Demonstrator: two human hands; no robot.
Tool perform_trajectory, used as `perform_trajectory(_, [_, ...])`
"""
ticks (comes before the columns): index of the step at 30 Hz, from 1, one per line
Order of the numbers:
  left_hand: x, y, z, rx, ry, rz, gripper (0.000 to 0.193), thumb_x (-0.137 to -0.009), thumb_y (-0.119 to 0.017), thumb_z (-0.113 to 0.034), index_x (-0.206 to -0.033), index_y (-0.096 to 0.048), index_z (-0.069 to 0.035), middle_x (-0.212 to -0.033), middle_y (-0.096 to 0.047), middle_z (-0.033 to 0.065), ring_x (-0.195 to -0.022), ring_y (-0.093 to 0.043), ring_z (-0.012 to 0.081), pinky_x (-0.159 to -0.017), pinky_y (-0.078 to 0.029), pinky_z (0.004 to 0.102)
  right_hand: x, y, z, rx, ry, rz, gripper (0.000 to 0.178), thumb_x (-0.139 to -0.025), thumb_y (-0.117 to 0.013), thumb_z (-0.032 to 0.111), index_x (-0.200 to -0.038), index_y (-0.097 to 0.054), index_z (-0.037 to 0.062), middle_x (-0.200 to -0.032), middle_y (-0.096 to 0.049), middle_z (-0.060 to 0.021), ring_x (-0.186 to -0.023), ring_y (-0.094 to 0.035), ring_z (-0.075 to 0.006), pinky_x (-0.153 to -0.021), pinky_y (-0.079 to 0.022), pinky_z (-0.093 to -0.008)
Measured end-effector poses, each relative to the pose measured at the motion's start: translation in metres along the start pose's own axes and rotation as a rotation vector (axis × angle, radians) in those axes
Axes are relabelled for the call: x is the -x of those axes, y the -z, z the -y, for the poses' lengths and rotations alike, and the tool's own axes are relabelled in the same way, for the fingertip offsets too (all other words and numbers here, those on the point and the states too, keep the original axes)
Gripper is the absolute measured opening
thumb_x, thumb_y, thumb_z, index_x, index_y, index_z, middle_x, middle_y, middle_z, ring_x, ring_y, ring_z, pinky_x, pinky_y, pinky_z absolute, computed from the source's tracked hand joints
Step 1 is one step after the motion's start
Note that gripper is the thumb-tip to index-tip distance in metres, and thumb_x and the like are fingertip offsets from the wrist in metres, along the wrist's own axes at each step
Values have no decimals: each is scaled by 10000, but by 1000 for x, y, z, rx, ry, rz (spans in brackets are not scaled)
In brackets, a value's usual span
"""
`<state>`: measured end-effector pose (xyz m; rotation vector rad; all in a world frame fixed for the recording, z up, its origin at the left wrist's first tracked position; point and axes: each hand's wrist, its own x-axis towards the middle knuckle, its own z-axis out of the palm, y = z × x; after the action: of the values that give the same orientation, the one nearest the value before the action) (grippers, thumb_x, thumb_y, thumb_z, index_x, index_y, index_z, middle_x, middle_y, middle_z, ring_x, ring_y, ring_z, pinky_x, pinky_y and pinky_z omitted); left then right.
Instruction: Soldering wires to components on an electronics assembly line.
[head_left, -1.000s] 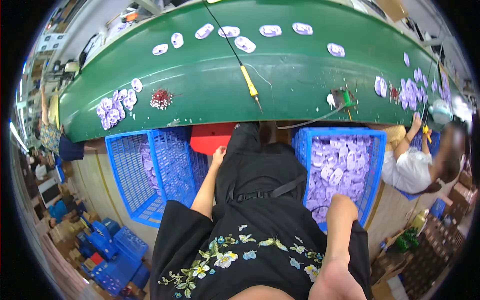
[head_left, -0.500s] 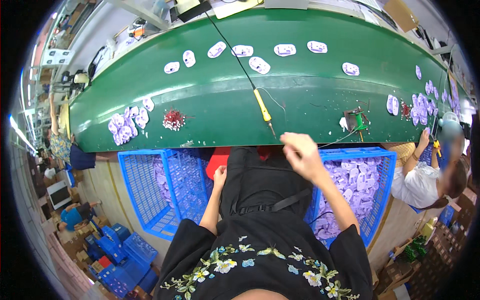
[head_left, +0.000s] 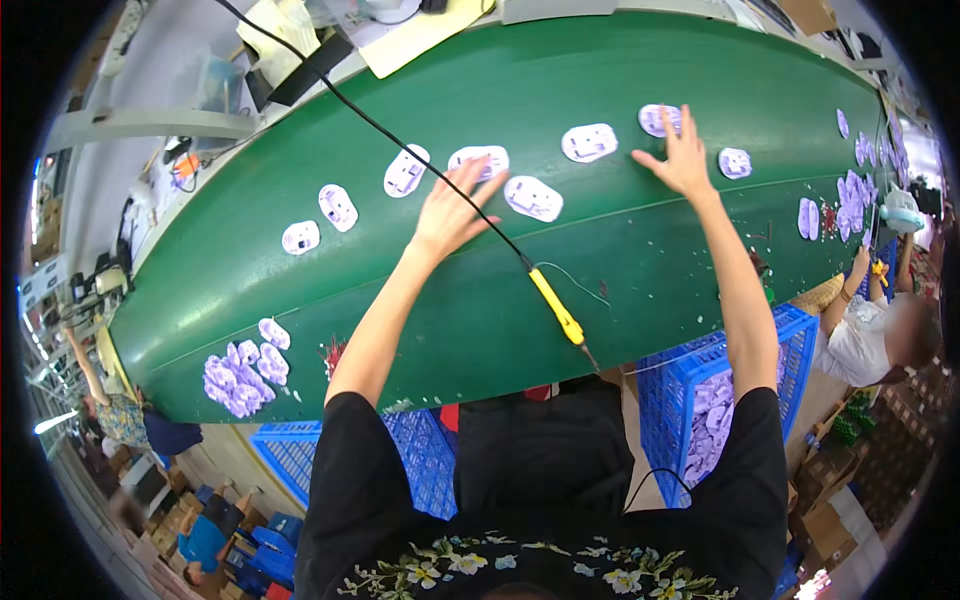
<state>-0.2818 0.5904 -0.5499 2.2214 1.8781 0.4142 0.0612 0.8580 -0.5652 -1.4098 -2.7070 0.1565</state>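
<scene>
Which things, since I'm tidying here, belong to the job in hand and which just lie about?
Likely job: lilac part at left hand; lilac part at right hand; perhaps yellow-handled tool.
Seemingly lying about: yellow sheet; black block beside it.

Arms point(head_left: 385, 315) outstretched; left hand point(head_left: 455, 213), right hand point(head_left: 683, 165) palms down, fingers point(head_left: 688, 125) spread.

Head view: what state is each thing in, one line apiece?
Left hand: open, fingers spread over a purple part
Right hand: open, fingers overlapping another purple part
Yellow-handled tool: unheld, attached to a black cord
Purple heap at left: pieces overlapping
Right blue crate: holding purple pieces
Left blue crate: partly hidden
</scene>
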Motion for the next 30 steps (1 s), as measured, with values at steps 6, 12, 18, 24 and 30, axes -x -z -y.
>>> perform_trajectory(6, [-26, -54, 13, 61, -212, 6, 687, -831, -678, -500, -1397, -510, -148, -1499, -454, 67, -1432, -372, 256, -1122, -343, 516, -35, -31, 33, 164, 2, -4, 884, -839, -629, 672, -1539, -362, 201, -1450, -433, -235, -1236, -465, -463, -1041, -367, -544])
perform_trajectory(12, [-10, -57, 0, 63, -132, -124, 616, -809, -724, -444, -1309, -570, -118, -1294, -567, 95, -1266, -506, 249, -1028, -389, 464, -15, -14, 23, -16, 159, 76, 574, -896, -711, 300, -1375, -510, 56, -1207, -528, -188, -1098, -553, -400, -905, -463, -489])
perform_trajectory(18, [-11, -15, 44, -39, -56, -398, 682, -765, -776, -444, -1332, -563, -130, -1201, -559, 123, -1269, -494, 312, -1015, -388, 480, -63, 12, 70, -145, 245, 165, 1063, -579, -815, 62, -1505, -297, 122, -1213, -505, -233, -1112, -546, -448, -964, -486, -494])
perform_trajectory(24, [-43, -31, 76, 101, 6, -119, 682, -763, -787, -401, -1324, -542, -99, -1202, -563, 159, -1196, -535, 358, -926, -480, 535, -64, -6, 83, 96, 393, 217, 814, -592, -692, 18, -1351, -454, 187, -1081, -511, -203, -1002, -545, -431, -883, -487, -503])
perform_trajectory(30, [-11, -32, 54, -61, 127, -162, 846, -679, -835, -422, -1327, -478, -12, -1173, -577, 226, -1094, -582, 418, -899, -519, 517, -49, -26, 95, -59, 509, 31, 616, -654, -671, 91, -1247, -503, 107, -1063, -549, -190, -1038, -531, -408, -902, -460, -471])
